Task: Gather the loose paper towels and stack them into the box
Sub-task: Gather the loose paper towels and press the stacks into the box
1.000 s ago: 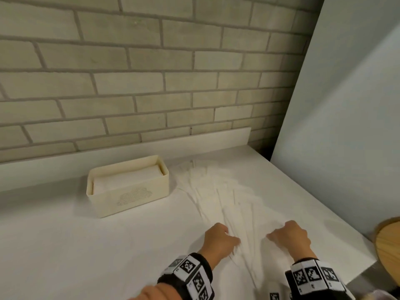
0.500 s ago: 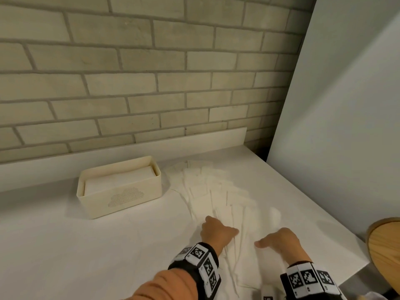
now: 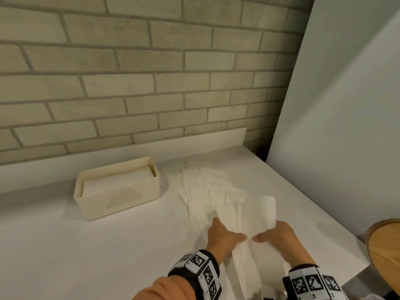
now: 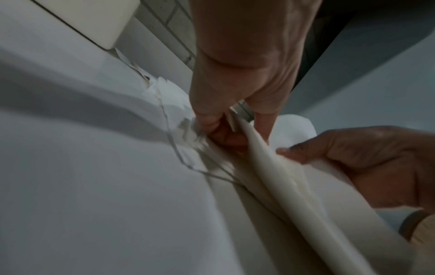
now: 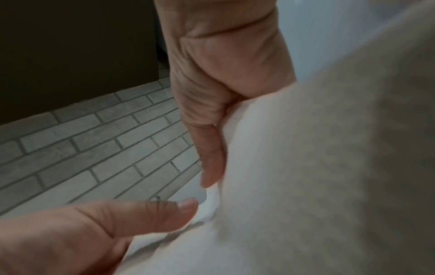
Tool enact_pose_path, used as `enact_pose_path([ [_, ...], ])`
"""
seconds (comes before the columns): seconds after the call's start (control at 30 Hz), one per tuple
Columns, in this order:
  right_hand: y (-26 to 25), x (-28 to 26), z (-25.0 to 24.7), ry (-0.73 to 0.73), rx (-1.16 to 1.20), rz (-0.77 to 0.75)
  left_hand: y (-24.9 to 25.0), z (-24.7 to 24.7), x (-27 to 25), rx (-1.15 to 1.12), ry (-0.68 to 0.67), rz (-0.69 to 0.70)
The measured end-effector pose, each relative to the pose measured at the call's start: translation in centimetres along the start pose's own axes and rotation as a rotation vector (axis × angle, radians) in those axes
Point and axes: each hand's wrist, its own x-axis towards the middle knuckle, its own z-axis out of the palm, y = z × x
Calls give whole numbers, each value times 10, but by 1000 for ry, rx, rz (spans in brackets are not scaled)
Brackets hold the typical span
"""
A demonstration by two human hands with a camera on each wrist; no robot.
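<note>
Two hands on one bunch of paper towels

Two hands at the near right of the white counter [image 3: 75,245], close together, thumbs almost meeting.
- Left hand [image 3: 223,237]: fingers curled under the gathered towels [image 3: 257,215], thumb on top, pinching them. Left wrist view shows the same pinch, fingertips [image 4: 207,121] tucked into the folds.
- Right hand [image 3: 279,237]: grips the same bunch from the right side, thumb over, fingers beneath. In the right wrist view the towel fills most of the picture; the thumb lies along it.
- Gathered towels: far end lifted off the counter and curling up; near end trails down between the wrists. Sheet count in the bunch cannot be told.
- Loose towels [image 3: 194,180]: one fanned, overlapping spread lying flat on the counter, running from just right of the box toward the hands. White on white, so individual sheets cannot be counted.
- One cream box [image 3: 121,202], open top, dotted cloud pattern on its front, near the brick wall [image 3: 129,83]. One neat white stack [image 3: 116,180] sits inside it.
- One round wooden object [image 3: 387,252] at the right edge, partly out of view.
</note>
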Motion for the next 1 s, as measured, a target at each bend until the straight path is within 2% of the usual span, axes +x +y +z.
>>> enact_pose_path([
  [0.07, -5, -5, -4, -58, 135, -39, 4, -2, -1, -86, -21, 3],
  [0.2, -21, -19, -14, -158, 390, -184, 20, -22, -3, -394, -136, 46],
  [0.33, -38, -24, -12, -279, 594, -199, 34, -58, -9, -517, -247, 128],
  [0.5, -62, -33, 14, -411, 592, -215, 37, -102, -16, -577, -262, 196],
  [0.57, -73, -38, 29, -479, 659, -224, 33, -118, -19, -586, -245, 196],
  [0.63, -86, -42, 44, -481, 724, -246, 30, -132, -22, -613, -205, 182],
  [0.77, -110, -50, 73, -469, 695, -338, 25, -161, -25, -688, -75, 160],
  [1.0, -138, -60, 121, -591, 413, -487, 16, -188, -32, -600, -19, 182],
])
